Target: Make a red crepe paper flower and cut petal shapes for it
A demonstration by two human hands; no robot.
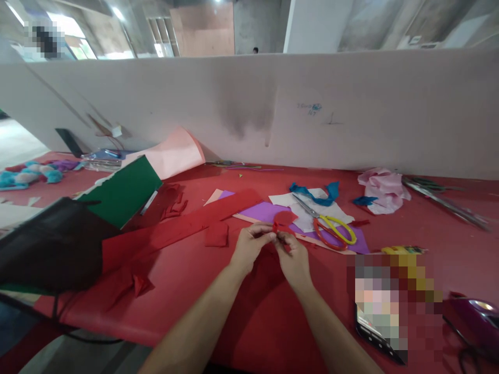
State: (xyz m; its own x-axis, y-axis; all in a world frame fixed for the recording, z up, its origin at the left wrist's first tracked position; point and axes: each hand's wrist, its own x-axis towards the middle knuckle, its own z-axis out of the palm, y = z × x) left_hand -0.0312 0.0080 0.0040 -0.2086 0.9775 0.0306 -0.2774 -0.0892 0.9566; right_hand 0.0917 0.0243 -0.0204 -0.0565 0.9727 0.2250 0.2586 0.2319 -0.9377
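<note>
Pinching a small red piece between them, the two hands meet near the middle of the table. The left hand comes in with its thumb and forefinger drawn together on the piece; the right hand has its fingers narrowed on the piece's lower end, fingertips close against those of the left. The piece is raised in front of a rounded red scrap, which lies at the near side of a purple sheet.

Just right of the hands, scissors with one red and one yellow handle rest across a white sheet and the purple one. A crumpled blue strip lies on the white sheet, by the blades. Beside the left hand is a red square, and a long red strip runs from the purple sheet toward a black bag and a green board. A pale pink sheet curls up near the wall. Farther right lies a rumpled pink cloth; nearer, beside the right forearm, is a phone, its screen partly blurred.
</note>
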